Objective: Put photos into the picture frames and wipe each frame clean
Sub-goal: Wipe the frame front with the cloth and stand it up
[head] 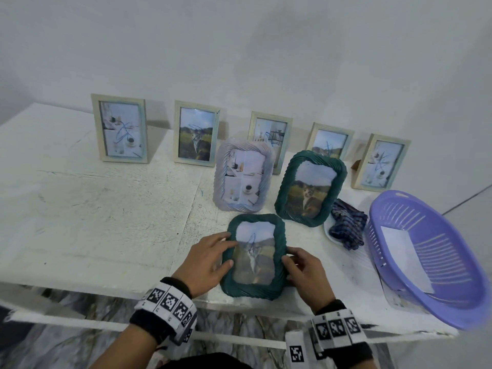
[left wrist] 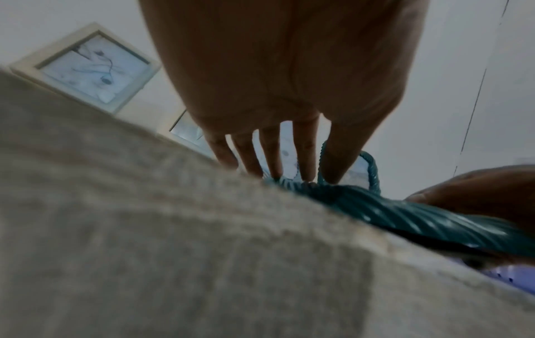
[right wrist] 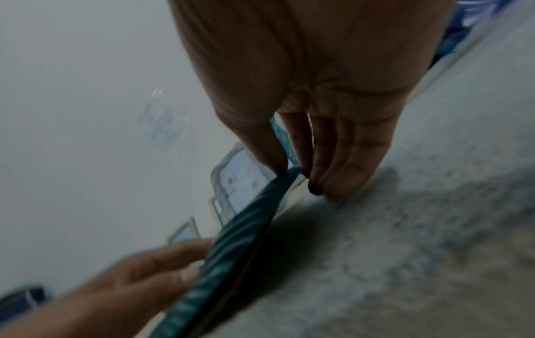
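The near green frame [head: 254, 258] lies face up at the front edge of the white table [head: 106, 209], its long axis running away from the person, top end toward the wall. A cat photo with a blue scribble over it shows inside. The left hand [head: 206, 258] rests on the frame's left rim with straight, spread fingers [left wrist: 272, 155]. The right hand [head: 306, 272] pinches the right rim between thumb and fingertips [right wrist: 292, 146]; that edge seems slightly raised, though the wrist view is blurred.

Behind stand a second green frame [head: 310, 189] and a lilac frame [head: 243, 175], both upright and holding photos. Along the wall stands a row of five pale frames [head: 119, 129], several scribbled in blue.

To the right, a folded plaid cloth [head: 347, 226] lies on a small white dish [head: 328, 230]. Just beside it a purple slotted basket [head: 426, 262] holds a white sheet [head: 404, 258], blank side up.

The wrist bands carry black-and-white square marker codes [head: 170, 302]; no readable writing.
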`<state>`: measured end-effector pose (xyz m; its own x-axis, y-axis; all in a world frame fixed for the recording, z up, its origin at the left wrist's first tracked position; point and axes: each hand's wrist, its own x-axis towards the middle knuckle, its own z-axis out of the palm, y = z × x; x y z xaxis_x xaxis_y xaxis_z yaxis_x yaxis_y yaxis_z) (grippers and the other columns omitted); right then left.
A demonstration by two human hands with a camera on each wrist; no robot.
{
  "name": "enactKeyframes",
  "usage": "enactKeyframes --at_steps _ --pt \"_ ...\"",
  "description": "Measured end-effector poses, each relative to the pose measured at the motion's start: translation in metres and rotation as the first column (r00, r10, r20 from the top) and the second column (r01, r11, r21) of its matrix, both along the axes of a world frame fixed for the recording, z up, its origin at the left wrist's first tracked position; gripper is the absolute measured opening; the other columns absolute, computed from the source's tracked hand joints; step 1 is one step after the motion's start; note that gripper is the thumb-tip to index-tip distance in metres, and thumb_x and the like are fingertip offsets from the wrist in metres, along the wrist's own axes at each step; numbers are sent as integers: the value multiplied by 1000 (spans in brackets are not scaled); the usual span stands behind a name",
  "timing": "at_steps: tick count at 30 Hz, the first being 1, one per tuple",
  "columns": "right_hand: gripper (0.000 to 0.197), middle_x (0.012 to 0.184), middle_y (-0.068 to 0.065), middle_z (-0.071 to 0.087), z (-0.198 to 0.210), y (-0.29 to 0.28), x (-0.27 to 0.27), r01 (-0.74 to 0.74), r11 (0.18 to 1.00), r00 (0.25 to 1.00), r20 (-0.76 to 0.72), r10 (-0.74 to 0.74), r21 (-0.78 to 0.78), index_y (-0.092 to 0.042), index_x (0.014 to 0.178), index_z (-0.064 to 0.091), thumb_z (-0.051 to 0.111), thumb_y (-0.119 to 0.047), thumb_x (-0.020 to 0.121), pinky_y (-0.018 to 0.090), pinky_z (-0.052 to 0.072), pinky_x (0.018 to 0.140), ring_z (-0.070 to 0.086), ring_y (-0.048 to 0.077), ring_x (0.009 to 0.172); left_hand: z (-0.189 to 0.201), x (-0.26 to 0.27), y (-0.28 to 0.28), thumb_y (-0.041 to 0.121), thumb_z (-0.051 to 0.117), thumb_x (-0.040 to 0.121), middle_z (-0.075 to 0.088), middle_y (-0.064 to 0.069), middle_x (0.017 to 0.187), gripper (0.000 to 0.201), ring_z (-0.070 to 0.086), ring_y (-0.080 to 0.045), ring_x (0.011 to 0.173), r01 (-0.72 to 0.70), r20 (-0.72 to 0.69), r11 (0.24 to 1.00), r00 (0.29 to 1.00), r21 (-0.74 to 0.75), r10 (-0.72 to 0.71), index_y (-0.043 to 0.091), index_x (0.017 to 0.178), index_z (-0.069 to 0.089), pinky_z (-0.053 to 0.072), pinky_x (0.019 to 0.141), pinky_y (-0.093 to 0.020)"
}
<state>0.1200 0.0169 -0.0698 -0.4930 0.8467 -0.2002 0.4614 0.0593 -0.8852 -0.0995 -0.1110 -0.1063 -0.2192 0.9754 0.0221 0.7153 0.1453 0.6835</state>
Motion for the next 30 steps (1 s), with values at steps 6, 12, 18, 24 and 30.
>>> enactKeyframes --at_steps 6,12,18,24,30 --pt "23 85 -2 60 -9 11 -8 -234 923 913 396 100 306 -16 110 66 60 -27 92 22 38 70 53 12 76 -12 -5 -7 45 40 86 44 8 142 47 44 -19 121 -17 -29 999 999 30 17 30 125 61 39 99 -46" --pt "27 105 15 59 24 74 12 40 801 867 377 -325 597 -5 111 63 55 -22 92 36 45 81 57 30 93 -25 -6 -10 45 46 88 44 17 140 38 44 -13 122 -63 32 992 998 109 60 37 121 62 38 101 -42" --pt "36 124 25 51 17 133 18 -117 830 622 692 -366 545 -4 120 50 48 -21 88 45 40 98 48 41 112 -27 -6 -8 48 45 87 43 22 139 38 41 -9 124 -76 32 988 997 135 73 41 121 61 36 101 -40" --pt "34 118 20 60 6 146 18 -188 838 586 743 -323 512 -11 122 52 50 -13 89 41 44 95 54 39 109 -32 -8 -8 46 47 88 45 17 141 37 44 -11 123 -65 14 985 998 160 64 41 122 60 40 99 -45" --pt "27 96 18 66 37 100 25 -109 825 761 580 -289 554 -4 117 53 50 -16 93 33 45 68 58 32 80 -27 -7 -11 53 45 86 40 22 140 42 35 -4 126 -49 27 991 999 125 46 47 127 53 32 102 -35"
